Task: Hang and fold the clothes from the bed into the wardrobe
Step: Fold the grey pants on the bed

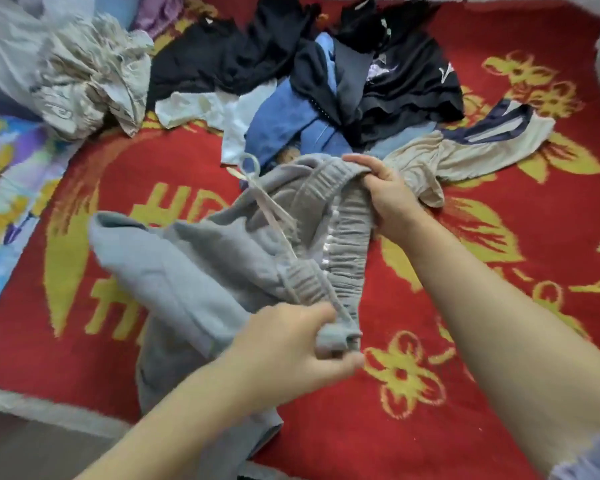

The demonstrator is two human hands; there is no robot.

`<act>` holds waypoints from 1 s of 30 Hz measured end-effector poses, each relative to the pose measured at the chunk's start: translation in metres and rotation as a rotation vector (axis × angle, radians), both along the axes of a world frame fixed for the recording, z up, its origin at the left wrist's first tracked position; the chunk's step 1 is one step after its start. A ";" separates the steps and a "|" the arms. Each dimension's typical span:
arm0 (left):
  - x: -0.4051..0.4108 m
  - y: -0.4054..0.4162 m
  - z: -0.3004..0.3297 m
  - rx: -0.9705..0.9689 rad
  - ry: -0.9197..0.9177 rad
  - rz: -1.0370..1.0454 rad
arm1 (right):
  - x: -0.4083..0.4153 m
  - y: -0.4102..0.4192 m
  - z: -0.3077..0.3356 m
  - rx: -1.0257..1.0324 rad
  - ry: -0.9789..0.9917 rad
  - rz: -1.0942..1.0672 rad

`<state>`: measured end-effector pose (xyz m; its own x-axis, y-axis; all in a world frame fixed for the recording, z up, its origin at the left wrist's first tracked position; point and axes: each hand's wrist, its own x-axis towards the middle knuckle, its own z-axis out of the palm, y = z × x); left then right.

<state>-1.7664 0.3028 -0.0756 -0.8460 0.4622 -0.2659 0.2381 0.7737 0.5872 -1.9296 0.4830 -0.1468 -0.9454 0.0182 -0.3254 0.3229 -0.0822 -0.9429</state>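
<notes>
with your left hand (291, 344) and right hand (388, 199) both pinching the grey sweatpants (201, 271) waistband, the dangling drawstring (267, 209) could snag mid-fold.

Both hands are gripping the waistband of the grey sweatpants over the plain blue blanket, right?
Not quite. Both the left hand and right hand grip the waistband of the grey sweatpants, but the head view shows the blanket is red with yellow flowers, not plain blue.

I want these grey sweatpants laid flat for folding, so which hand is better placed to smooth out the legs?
Probably the left hand: the grey sweatpants trail toward its side, while the right hand grips the waistband's far end.
</notes>
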 end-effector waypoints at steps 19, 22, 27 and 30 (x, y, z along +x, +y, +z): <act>0.103 0.216 -0.272 -0.200 -0.616 0.440 | 0.142 0.124 -0.216 0.839 -0.476 0.325; 0.103 0.238 -0.274 -0.371 -0.557 0.453 | 0.131 0.110 -0.223 0.813 -0.546 0.351; 0.103 0.226 -0.296 -0.265 -0.615 0.527 | 0.128 0.100 -0.226 0.766 -0.554 0.125; 0.112 0.220 -0.291 -0.068 -0.665 0.664 | 0.136 0.093 -0.223 0.607 -0.529 0.005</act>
